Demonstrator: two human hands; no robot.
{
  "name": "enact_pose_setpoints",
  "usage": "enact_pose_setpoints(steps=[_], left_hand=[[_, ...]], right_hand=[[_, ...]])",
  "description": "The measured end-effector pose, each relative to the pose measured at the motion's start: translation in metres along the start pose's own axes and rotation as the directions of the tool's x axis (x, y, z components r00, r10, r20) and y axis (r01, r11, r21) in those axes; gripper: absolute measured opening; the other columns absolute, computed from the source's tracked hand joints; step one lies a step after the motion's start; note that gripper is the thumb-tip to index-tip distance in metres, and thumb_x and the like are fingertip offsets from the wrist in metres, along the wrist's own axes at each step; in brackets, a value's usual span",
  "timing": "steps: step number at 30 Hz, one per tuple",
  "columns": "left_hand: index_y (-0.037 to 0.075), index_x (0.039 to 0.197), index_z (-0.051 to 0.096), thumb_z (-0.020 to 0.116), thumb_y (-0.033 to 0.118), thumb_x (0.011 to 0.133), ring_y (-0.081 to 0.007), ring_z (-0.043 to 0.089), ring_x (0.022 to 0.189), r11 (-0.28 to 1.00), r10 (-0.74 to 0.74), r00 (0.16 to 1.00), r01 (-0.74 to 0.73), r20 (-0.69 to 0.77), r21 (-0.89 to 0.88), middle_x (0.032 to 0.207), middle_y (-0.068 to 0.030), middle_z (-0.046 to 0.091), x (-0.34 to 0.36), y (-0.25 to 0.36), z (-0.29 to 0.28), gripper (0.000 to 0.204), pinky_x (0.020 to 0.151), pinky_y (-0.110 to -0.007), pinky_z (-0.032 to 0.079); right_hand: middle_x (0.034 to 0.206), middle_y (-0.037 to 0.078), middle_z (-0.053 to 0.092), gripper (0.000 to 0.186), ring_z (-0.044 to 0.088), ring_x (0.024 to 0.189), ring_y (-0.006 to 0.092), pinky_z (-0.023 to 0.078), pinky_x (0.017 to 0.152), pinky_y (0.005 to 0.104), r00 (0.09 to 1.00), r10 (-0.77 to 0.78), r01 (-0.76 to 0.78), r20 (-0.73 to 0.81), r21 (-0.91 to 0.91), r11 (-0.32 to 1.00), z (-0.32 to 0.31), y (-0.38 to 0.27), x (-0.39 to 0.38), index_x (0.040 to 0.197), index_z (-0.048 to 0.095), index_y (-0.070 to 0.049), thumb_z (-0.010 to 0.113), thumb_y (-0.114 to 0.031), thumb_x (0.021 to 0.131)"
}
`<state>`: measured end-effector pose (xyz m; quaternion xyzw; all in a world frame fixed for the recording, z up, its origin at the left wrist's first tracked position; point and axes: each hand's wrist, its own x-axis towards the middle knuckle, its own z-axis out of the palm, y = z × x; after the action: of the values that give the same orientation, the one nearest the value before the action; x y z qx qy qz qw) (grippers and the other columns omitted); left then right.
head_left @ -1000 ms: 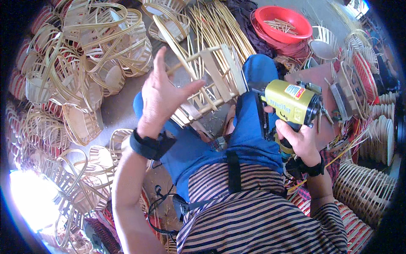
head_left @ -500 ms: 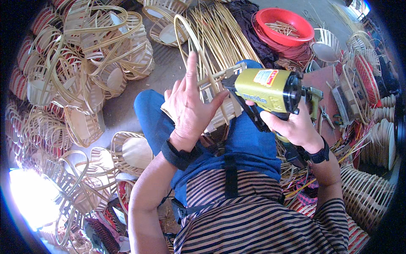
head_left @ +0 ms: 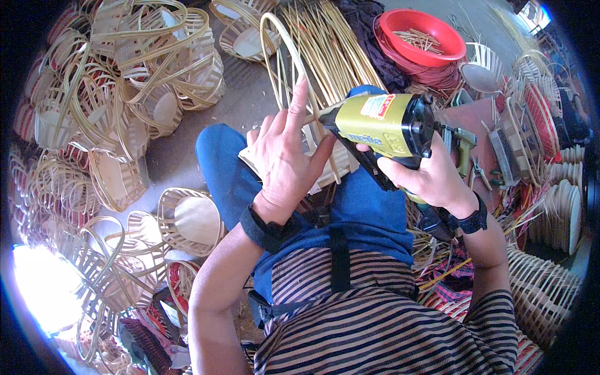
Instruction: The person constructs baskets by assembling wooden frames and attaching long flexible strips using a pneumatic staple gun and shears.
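widely, left hand (head_left: 279, 159) splays thumb (head_left: 320, 158) near nail gun (head_left: 382, 128)

Left hand (head_left: 281, 150) splayed, right hand (head_left: 434, 178) apparently curled

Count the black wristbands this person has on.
2: one black wristband just behind the left hand, another black wristband just behind the right hand, which grips a yellow-green nail gun.
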<state>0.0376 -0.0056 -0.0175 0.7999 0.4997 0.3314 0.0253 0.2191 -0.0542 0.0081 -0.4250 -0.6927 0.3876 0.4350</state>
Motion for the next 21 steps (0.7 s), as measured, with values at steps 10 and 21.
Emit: enact_pose_setpoints(steps=[10,21], left_hand=[[0.011,0.123,0.026,0.067,0.022,0.053,-0.0171,0.046,0.062,1.000,0.016,0.999,-0.017,0.042,0.026,0.064,-0.0021,0.049,-0.002,-0.001,-0.002,0.083,0.056,-0.031,0.031],[-0.001,0.091,0.048,0.073,0.031,0.051,-0.0208,0.049,0.071,0.939,-0.097,0.917,0.213,0.388,-0.269,0.080,-0.0113,0.048,-0.021,-0.103,-0.027,0.057,0.065,-0.029,0.041]], right_hand=[[0.076,0.006,0.057,0.022,0.053,0.065,0.0115,0.041,0.063,0.0243,0.980,0.185,-0.189,0.067,0.051,0.981,-0.004,-0.020,0.008,0.090,0.051,0.001,0.050,-0.003,0.069],[0.077,0.007,0.055,0.025,0.047,0.055,0.0098,0.039,0.050,0.0215,0.642,0.520,-0.595,-0.563,0.062,0.801,-0.075,0.077,-0.112,0.095,0.049,-0.001,0.050,-0.009,0.071]])
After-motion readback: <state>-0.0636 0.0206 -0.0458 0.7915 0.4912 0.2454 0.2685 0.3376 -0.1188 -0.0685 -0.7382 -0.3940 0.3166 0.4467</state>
